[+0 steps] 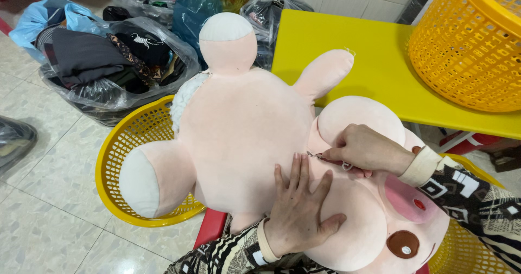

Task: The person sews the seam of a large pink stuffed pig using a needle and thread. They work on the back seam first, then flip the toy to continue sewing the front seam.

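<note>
Small metal tool worked at the seam of a big pale pink plush toy (244, 122), centre frame

The right hand (366, 149) is closed, pinching a thin silver tool (317, 155) whose kind I cannot tell, tip at the seam; the left hand (298, 211) lies open and flat on the plush, fingertips (297, 163) just beside that tip. A slip could likely prick those fingers or snag the fabric, and the toy might slide toward the round yellow plastic basket (127, 154) at lower left

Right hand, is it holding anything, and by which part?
The right hand pinches a small metal tool, probably scissors, by its handle end, tip at the pink plush toy. The left hand holds nothing, pressed flat on the toy.
</note>
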